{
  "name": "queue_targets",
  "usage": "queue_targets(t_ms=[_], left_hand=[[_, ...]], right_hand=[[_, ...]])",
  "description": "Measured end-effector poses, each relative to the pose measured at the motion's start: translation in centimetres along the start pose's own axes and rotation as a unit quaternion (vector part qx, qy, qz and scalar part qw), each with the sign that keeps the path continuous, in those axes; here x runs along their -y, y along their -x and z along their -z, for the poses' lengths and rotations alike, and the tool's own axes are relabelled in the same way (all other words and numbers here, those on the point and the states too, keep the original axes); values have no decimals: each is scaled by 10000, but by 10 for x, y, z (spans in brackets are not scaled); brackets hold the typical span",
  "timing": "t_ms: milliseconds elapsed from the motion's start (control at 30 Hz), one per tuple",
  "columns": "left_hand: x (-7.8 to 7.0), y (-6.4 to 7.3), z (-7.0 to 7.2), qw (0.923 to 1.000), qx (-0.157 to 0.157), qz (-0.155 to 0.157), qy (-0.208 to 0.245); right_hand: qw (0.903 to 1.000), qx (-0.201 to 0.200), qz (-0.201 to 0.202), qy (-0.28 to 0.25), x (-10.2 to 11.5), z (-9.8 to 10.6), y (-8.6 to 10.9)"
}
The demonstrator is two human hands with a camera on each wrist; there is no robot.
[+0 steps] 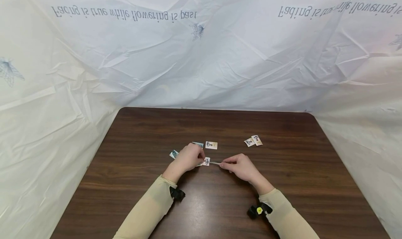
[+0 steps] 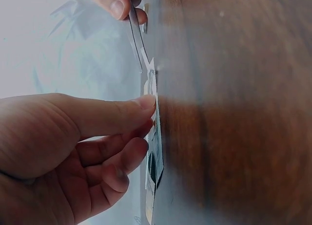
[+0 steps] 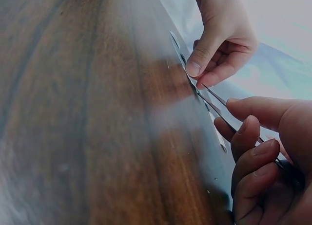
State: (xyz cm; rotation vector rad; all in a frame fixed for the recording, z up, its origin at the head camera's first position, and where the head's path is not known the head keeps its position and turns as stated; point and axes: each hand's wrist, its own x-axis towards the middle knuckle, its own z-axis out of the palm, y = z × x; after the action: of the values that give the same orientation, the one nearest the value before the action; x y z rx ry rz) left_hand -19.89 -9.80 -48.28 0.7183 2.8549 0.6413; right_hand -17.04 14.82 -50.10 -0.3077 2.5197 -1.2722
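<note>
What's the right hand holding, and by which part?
The right hand holds tweezers, gripped along their arms, behind the parted tips.

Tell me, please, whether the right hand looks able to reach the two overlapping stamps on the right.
Probably yes: the overlapping stamps lie a little beyond the right hand, with nothing visible between them, though that hand is holding tweezers.
</note>
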Motion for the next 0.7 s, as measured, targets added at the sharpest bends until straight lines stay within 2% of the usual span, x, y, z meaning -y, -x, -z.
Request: queue_targets(t_ms=[700], left_hand=[[1, 0, -1, 9999, 53, 91, 122]], right_hand=[[9996, -187, 58, 213, -2, -4, 0]])
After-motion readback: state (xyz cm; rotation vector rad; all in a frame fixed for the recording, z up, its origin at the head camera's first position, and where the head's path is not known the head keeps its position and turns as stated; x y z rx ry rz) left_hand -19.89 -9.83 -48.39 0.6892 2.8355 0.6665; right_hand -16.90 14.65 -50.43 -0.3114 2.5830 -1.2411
